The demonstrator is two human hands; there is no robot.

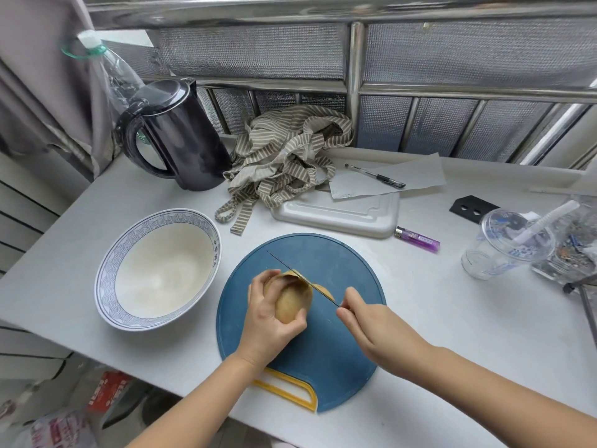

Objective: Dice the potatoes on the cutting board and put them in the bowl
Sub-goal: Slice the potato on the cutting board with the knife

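The white counter (452, 334) carries everything, and the round blue cutting board (323, 357) sits at its near edge, yellow-trimmed handle slot toward the person. Just left of the board stands the white bowl (108, 273) with a blue patterned rim. Behind the board and to its left is a dark electric kettle (181, 137). Straight behind the board lies a crumpled striped cloth (284, 156), partly draped over a white tray-like slab (339, 215). Over the board's middle, the left hand (268, 321) curls its fingers and thumb round a potato (292, 302), steadying it on the board's surface. The right hand (374, 324) is closed round the handle of a knife (282, 262) (the handle itself is hidden in the fist), and the thin blade runs diagonally through the potato, with a cut piece (323, 290) lying on the blade's far side. Well right of the board is a clear plastic cup (504, 247) with a straw. A purple lighter (418, 239) lies just beyond the board's right rim, and a pen (374, 175) rests on paper behind the board.
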